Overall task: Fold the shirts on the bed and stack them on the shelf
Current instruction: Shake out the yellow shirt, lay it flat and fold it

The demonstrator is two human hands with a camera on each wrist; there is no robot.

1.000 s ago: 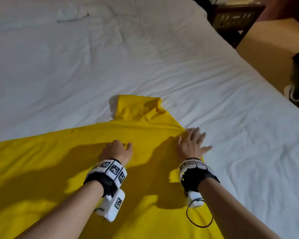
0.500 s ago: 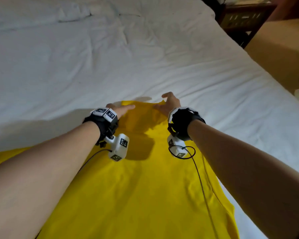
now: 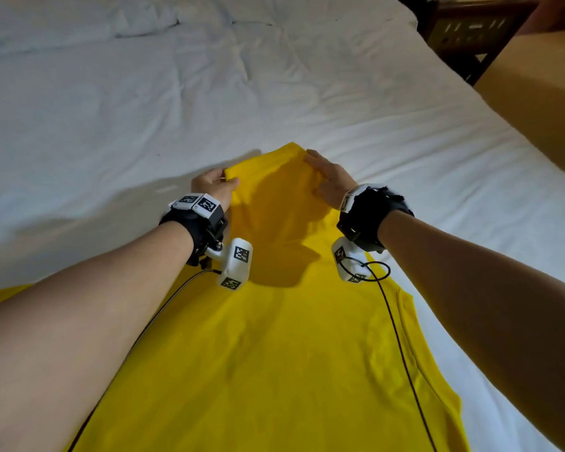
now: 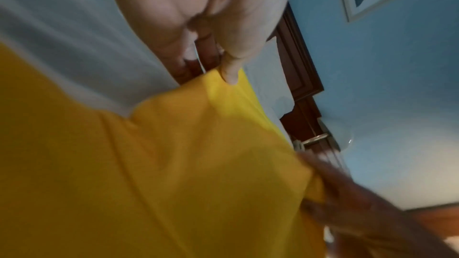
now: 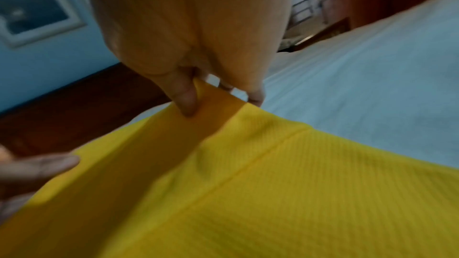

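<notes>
White bedding is covering the bed (image 3: 307, 93), with a dark wooden side table (image 3: 470, 34) being glimpsed beyond its far right corner, and no shelf is being shown. A yellow shirt (image 3: 274, 353) is being spread flat across the near part of the bed, its long axis running from the person out toward the far edge, where a sleeve (image 3: 274, 177) is sticking out. That sleeve is being held at both corners: the left hand (image 3: 214, 187) is pinching its left corner between thumb and fingers (image 4: 229, 70), and the right hand (image 3: 330, 181) is pinching the right corner with its fingers (image 5: 186, 97) curled round the hem. Both hands are lying about equally near the sleeve. Judging from this, the sleeve is being readied for folding back onto the shirt's body, toward the person.
</notes>
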